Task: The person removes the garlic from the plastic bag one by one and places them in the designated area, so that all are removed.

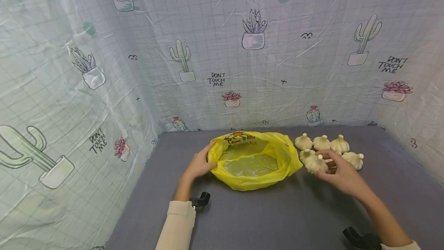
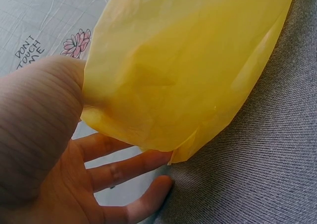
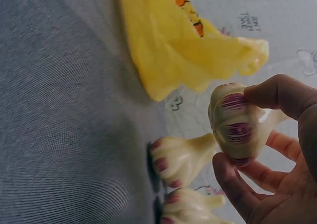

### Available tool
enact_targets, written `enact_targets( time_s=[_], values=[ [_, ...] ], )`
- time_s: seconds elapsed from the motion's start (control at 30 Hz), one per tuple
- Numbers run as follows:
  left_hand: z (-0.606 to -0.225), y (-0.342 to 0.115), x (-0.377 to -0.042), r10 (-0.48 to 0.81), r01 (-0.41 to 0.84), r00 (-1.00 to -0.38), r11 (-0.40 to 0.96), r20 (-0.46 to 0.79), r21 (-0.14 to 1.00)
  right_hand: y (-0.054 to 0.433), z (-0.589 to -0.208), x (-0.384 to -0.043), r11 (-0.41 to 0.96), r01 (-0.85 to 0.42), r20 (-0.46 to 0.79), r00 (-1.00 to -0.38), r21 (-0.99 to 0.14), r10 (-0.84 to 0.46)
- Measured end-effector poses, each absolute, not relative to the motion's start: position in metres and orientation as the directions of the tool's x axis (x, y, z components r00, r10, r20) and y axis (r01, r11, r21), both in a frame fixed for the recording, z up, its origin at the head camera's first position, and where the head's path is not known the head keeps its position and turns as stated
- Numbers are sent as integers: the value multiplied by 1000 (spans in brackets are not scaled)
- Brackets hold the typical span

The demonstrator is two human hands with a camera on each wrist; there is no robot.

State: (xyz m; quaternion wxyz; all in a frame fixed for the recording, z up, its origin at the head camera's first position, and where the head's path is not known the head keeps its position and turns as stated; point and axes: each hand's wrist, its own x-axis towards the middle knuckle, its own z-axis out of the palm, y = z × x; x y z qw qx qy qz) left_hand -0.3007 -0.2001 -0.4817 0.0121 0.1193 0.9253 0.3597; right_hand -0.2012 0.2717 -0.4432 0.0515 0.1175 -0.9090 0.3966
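Observation:
A yellow plastic bag (image 1: 243,182) lies with its mouth spread wide toward the head camera. My left hand (image 1: 197,165) holds the bag's left rim, the thumb at the opening; in the left wrist view the other fingers (image 2: 131,169) are spread behind the yellow film (image 2: 188,75). To the right of the bag, my right hand (image 1: 343,174) pinches a garlic bulb (image 3: 237,125) with purple-streaked cloves between thumb and fingertips. In the right wrist view this bulb hangs above other bulbs on the table.
Several more garlic bulbs (image 1: 321,142) sit in a cluster at the back right, one bulb (image 1: 354,160) to the right of my right hand. A grey cloth (image 1: 243,219) covers the table. Behind and at the left stands a cactus-print curtain (image 1: 194,22).

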Motion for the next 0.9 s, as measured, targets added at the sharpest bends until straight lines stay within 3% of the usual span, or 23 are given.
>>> enact_targets(
  time_s=[0.37,0.9],
  values=[
    [-481,-198,-301,227,198,-973,715,46,670,278,-468,-208,669,-231,117,-970,-706,-212],
    [-483,-199,-302,223,195,-974,710,47,677,280,-483,-210,654,-249,117,-964,-715,-239]
  ],
)
